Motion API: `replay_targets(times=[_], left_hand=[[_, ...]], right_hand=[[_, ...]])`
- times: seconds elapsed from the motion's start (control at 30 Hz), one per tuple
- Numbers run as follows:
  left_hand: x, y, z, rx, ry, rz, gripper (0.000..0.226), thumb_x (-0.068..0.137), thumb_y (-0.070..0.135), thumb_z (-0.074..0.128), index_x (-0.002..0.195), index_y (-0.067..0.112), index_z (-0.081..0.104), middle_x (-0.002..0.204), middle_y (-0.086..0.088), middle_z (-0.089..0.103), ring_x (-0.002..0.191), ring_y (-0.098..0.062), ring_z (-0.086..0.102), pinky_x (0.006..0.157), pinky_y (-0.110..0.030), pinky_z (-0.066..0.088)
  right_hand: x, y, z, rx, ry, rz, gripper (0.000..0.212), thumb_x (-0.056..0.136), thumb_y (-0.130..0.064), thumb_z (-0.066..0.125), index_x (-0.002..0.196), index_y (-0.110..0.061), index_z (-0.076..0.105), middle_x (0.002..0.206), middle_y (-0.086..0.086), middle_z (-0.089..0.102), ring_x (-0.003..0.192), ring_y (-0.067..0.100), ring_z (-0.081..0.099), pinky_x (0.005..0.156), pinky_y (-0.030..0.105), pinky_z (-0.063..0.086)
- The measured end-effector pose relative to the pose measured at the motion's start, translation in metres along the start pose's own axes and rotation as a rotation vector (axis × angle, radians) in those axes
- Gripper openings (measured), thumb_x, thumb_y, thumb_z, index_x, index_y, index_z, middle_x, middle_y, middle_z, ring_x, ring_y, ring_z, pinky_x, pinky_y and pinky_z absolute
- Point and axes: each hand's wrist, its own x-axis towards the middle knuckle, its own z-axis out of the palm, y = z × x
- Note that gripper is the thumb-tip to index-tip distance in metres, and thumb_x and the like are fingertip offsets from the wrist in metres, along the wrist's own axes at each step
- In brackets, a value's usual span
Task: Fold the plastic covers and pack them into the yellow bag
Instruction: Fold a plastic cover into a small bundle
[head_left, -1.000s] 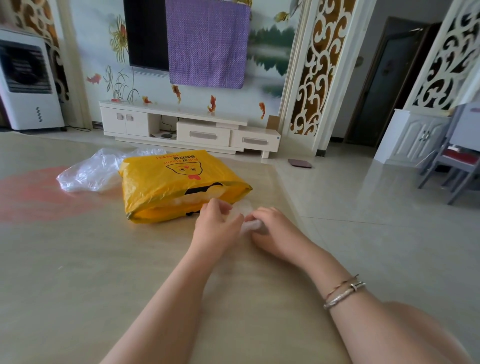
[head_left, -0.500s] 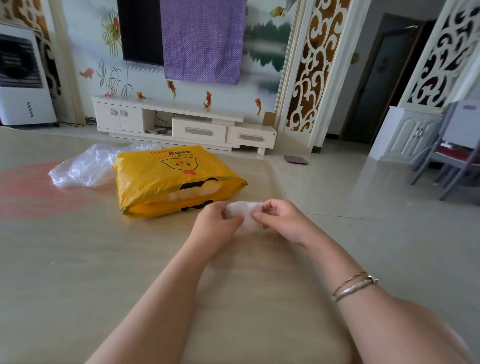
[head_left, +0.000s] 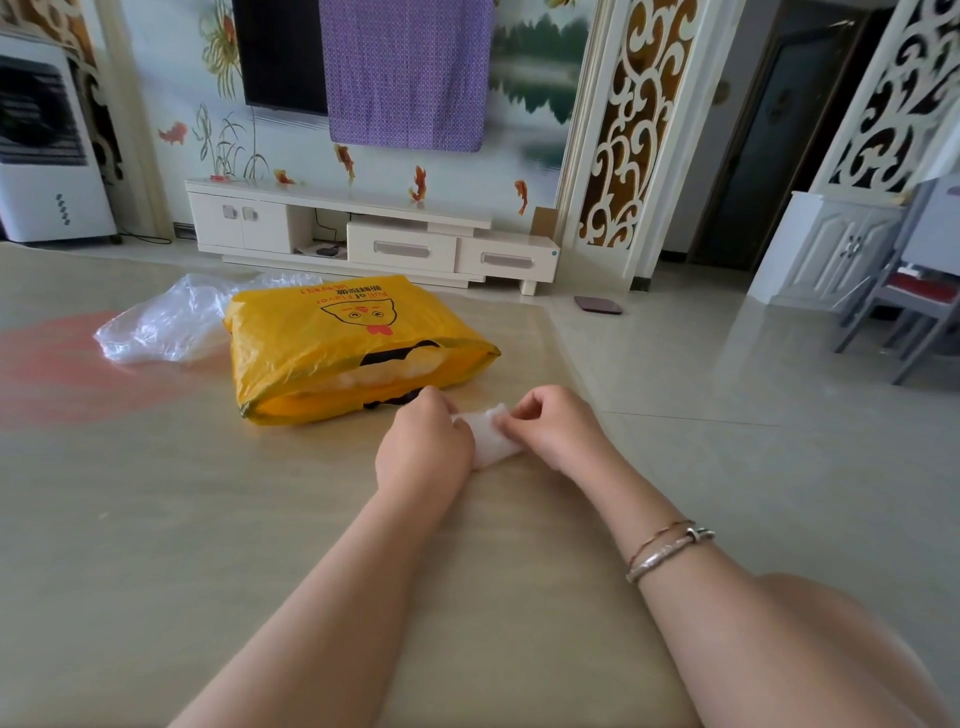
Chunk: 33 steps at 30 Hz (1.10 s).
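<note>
A small folded white plastic cover (head_left: 491, 439) sits between my two hands, low over the beige floor mat. My left hand (head_left: 422, 449) grips its left edge with curled fingers. My right hand (head_left: 550, 423) pinches its right edge. Just beyond my left hand lies the yellow bag (head_left: 343, 345), on its side with its mouth facing me and pale folded plastic showing inside. A crumpled clear plastic cover (head_left: 171, 322) lies loose on the mat to the left of the bag.
A white TV cabinet (head_left: 363, 234) runs along the far wall, with an air cooler (head_left: 47, 145) at the far left. Glossy floor tiles (head_left: 727, 405) lie right of the mat, with a chair (head_left: 904, 296) and a small dark scale (head_left: 597, 305).
The folded cover was pressed low on the mat, then lifted between both hands. Now it is held a little farther right, with the hands slightly farther apart.
</note>
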Motion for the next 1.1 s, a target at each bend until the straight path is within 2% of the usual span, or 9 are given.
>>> replay_targets(times=[0.17, 0.33, 0.43, 0.57, 0.67, 0.87, 0.97, 1.03, 1.1], left_hand=[[-0.001, 0.000, 0.001, 0.012, -0.003, 0.010, 0.022, 0.093, 0.021, 0.048, 0.113, 0.016, 0.056, 0.112, -0.005, 0.061, 0.099, -0.026, 0.058, 0.070, -0.029, 0.041], [-0.008, 0.000, 0.001, -0.141, 0.014, 0.055, 0.018, 0.095, 0.024, 0.049, 0.110, 0.016, 0.054, 0.103, -0.007, 0.062, 0.091, -0.025, 0.057, 0.068, -0.029, 0.040], [-0.009, 0.004, -0.001, -0.294, 0.083, 0.003, 0.015, 0.096, 0.025, 0.050, 0.106, 0.016, 0.054, 0.105, -0.006, 0.063, 0.096, -0.024, 0.057, 0.073, -0.030, 0.042], [-0.009, 0.006, -0.010, -0.392, 0.161, -0.052, 0.013, 0.093, 0.022, 0.054, 0.105, 0.016, 0.054, 0.112, -0.003, 0.053, 0.095, -0.020, 0.053, 0.078, -0.030, 0.040], [-0.007, -0.007, -0.033, -0.272, 0.264, -0.009, 0.022, 0.090, 0.017, 0.055, 0.112, 0.016, 0.055, 0.118, -0.003, 0.047, 0.108, -0.027, 0.047, 0.092, -0.037, 0.040], [0.003, -0.063, -0.089, 0.278, 0.388, 0.091, 0.042, 0.084, 0.027, 0.065, 0.120, 0.023, 0.044, 0.127, -0.001, 0.036, 0.114, -0.029, 0.036, 0.094, -0.035, 0.033], [0.013, -0.082, -0.103, 0.278, 0.284, 0.019, 0.044, 0.083, 0.032, 0.068, 0.119, 0.019, 0.046, 0.128, -0.003, 0.036, 0.117, -0.031, 0.037, 0.092, -0.035, 0.037], [0.019, -0.091, -0.108, 0.166, 0.282, -0.019, 0.033, 0.086, 0.027, 0.064, 0.114, 0.017, 0.050, 0.125, -0.003, 0.038, 0.116, -0.029, 0.041, 0.082, -0.033, 0.038], [0.024, -0.097, -0.111, 0.042, 0.310, -0.026, 0.022, 0.087, 0.022, 0.061, 0.106, 0.015, 0.052, 0.120, -0.001, 0.041, 0.109, -0.026, 0.048, 0.075, -0.032, 0.037]], right_hand=[[0.002, 0.001, 0.004, -0.036, -0.048, -0.005, 0.023, 0.083, -0.035, 0.071, 0.070, -0.029, 0.052, 0.104, 0.006, 0.064, 0.097, 0.022, 0.060, 0.073, 0.026, 0.041], [0.000, 0.000, 0.001, 0.121, -0.125, 0.008, 0.024, 0.086, -0.017, 0.068, 0.070, -0.023, 0.052, 0.074, -0.003, 0.058, 0.073, 0.016, 0.054, 0.063, 0.025, 0.041], [-0.001, 0.000, -0.002, 0.250, -0.123, -0.011, 0.022, 0.086, -0.008, 0.065, 0.076, -0.021, 0.050, 0.082, 0.007, 0.062, 0.078, 0.020, 0.056, 0.072, 0.031, 0.044], [-0.006, -0.004, 0.001, 0.301, -0.128, -0.066, 0.027, 0.091, -0.010, 0.061, 0.085, -0.024, 0.039, 0.076, 0.006, 0.057, 0.060, 0.014, 0.048, 0.054, 0.023, 0.038], [-0.012, -0.014, -0.001, 0.299, -0.111, -0.193, 0.025, 0.094, -0.009, 0.055, 0.088, -0.026, 0.038, 0.075, 0.004, 0.050, 0.060, 0.013, 0.045, 0.049, 0.017, 0.043], [-0.025, -0.040, 0.014, 0.414, -0.136, -0.356, 0.037, 0.093, -0.002, 0.056, 0.071, -0.030, 0.050, 0.087, 0.005, 0.052, 0.064, 0.012, 0.052, 0.048, 0.041, 0.057], [-0.018, -0.059, 0.029, 0.472, -0.138, -0.410, 0.038, 0.090, 0.007, 0.055, 0.069, -0.025, 0.056, 0.075, 0.000, 0.052, 0.066, 0.018, 0.050, 0.056, 0.044, 0.059], [-0.011, -0.075, 0.044, 0.433, -0.144, -0.446, 0.032, 0.089, 0.004, 0.059, 0.074, -0.025, 0.061, 0.079, -0.003, 0.059, 0.075, 0.021, 0.057, 0.067, 0.036, 0.059], [-0.005, -0.088, 0.062, 0.272, -0.185, -0.558, 0.021, 0.089, -0.008, 0.064, 0.087, -0.028, 0.065, 0.095, -0.009, 0.063, 0.092, 0.007, 0.061, 0.084, 0.022, 0.051]])
